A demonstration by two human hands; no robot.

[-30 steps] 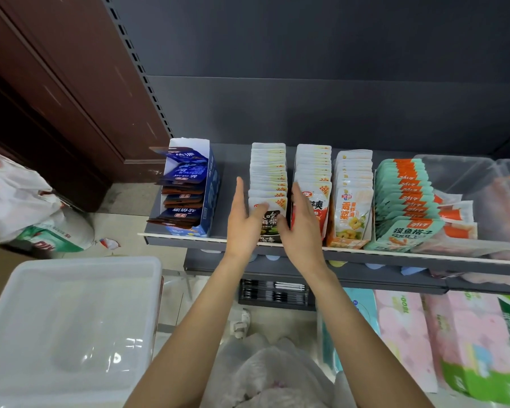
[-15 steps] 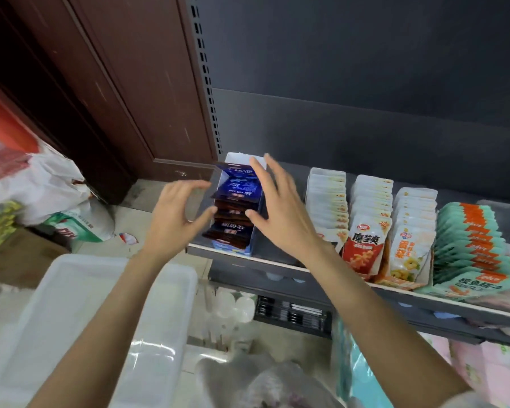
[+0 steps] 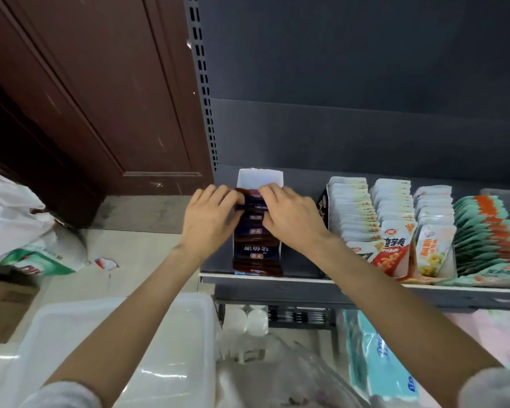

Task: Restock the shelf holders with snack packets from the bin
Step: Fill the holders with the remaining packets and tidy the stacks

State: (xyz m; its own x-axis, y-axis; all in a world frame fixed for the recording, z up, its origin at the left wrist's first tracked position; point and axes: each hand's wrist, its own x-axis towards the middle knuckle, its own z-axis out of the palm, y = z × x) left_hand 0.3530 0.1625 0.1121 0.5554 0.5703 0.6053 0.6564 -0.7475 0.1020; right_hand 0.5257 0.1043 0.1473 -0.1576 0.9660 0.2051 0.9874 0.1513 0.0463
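Note:
A white-and-blue carton holder (image 3: pixel 260 177) stands at the left end of the grey shelf (image 3: pixel 306 282), filled with dark blue and brown snack packets (image 3: pixel 256 251). My left hand (image 3: pixel 209 222) grips the rear packets from the left side. From the right, my right hand (image 3: pixel 292 219) holds the same rear packets, fingers curled over their tops. Further right stand rows of white packets (image 3: pixel 352 213), red-fronted packets (image 3: pixel 393 254) and green-orange packets (image 3: pixel 489 237). The clear plastic bin (image 3: pixel 147 348) sits low at the left and shows no packets inside.
A brown wooden door (image 3: pixel 100 92) and a perforated shelf upright (image 3: pixel 203 83) are at the left. White bags (image 3: pixel 18 228) lie on the floor. Tissue packs (image 3: pixel 377 357) fill the lower shelf, and a plastic bag (image 3: pixel 277 378) is below me.
Both hands left the white packet rows, moved left to the carton holder, and closed onto its rear dark packets. The view swung left with them.

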